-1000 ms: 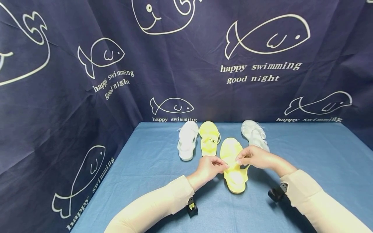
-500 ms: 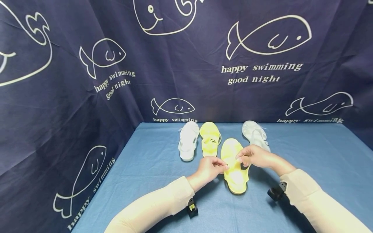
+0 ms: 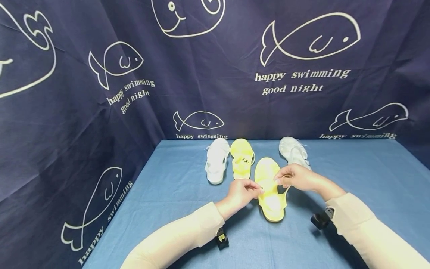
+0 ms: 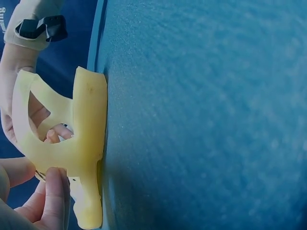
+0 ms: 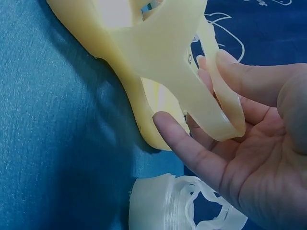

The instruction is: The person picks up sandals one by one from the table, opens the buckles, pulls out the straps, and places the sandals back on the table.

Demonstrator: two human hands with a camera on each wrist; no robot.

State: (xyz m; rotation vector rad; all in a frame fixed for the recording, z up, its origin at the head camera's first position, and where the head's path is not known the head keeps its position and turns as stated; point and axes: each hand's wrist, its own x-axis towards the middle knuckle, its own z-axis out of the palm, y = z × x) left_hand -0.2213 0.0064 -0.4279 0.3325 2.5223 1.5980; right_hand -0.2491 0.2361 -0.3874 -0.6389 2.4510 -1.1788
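A yellow sandal (image 3: 266,169) lies on the blue cloth, its rounded heel end pointing away from me. My left hand (image 3: 240,194) pinches the edge of its strap from the left, between thumb and fingers. A small dark metal pin (image 4: 41,175) shows at those fingertips in the left wrist view. From the other side, my right hand (image 3: 302,177) holds the loose ankle strap (image 5: 208,108), thumb on its outside and fingers behind. The index finger reaches along the sandal's side in the right wrist view. The right fingertips are partly hidden by the strap.
Behind it, to the left, stand another yellow sandal (image 3: 241,149) and a white sandal (image 3: 216,160). A pale translucent sandal (image 3: 289,149) lies beyond my right hand. A navy curtain (image 3: 235,93) with fish drawings rises at the table's back and left.
My right hand has shifted slightly to the right with the strap. The left hand keeps its pinch, and the sandals stay where they are.
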